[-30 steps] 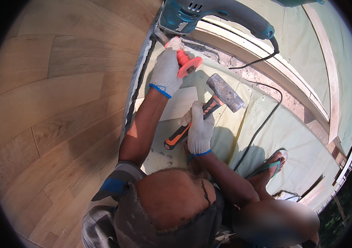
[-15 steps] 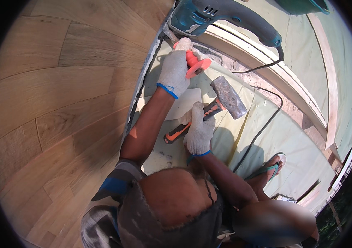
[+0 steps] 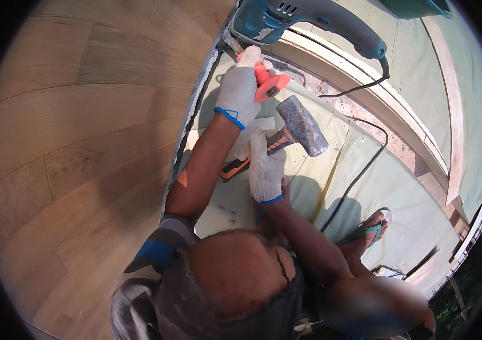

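In a white knit glove with a blue cuff, my left hand [image 3: 237, 93] is closed around an orange-gripped cold chisel [image 3: 272, 88] with a round hand guard. Its flat metal blade points up and left, to the gap beside the wood-look boards, near the power tool. My right hand [image 3: 268, 170], gloved the same way, wraps round the black and orange handle of a club hammer [image 3: 303, 126]. The hammer's worn steel head is just below and right of the chisel's struck end, apart from it. Part of the handle is hidden by my fingers.
A teal corded power tool [image 3: 331, 25] lies beyond my left hand, its black cord [image 3: 365, 167] running across the pale green sheet [image 3: 391, 226]. Wood-look boards [image 3: 82, 130] cover the left side. A long wooden strip [image 3: 451, 113] is at right. My sandalled foot [image 3: 368, 232] rests on the sheet.
My right hand and the club hammer have shifted a little up and left, closer to the chisel. My left hand keeps the chisel in nearly the same place.
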Tool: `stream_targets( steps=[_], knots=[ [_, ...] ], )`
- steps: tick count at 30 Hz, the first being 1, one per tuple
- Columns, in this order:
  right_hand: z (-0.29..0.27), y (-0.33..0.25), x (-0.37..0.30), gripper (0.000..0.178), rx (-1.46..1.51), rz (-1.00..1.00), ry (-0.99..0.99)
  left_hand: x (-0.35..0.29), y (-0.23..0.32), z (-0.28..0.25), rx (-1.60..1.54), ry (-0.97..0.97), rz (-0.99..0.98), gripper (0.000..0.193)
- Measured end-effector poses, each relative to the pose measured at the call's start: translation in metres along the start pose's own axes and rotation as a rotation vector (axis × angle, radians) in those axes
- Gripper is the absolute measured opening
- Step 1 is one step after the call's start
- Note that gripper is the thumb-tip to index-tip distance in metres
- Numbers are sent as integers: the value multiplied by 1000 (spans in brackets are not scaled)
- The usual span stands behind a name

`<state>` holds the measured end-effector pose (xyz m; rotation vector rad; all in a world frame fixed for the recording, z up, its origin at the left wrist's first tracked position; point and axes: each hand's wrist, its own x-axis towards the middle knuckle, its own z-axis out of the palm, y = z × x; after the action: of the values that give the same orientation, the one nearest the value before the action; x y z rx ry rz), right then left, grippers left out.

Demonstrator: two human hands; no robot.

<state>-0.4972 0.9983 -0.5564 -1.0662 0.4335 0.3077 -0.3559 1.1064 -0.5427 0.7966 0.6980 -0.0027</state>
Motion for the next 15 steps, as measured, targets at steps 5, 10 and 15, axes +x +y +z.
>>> stream_targets(
  steps=[5, 10, 15],
  knots=[
    [-15, -21, -2, 16, -57, 242, -12, -1, 4, -5, 108, -7, 101, 26],
    [-11, 4, 11, 21, 73, 29, -6, -5, 6, 8, 28, 46, 43, 17],
    [-13, -26, 13, 18, -100, 202, -79, 30, 11, -27, 7, -84, 116, 22]
  ],
)
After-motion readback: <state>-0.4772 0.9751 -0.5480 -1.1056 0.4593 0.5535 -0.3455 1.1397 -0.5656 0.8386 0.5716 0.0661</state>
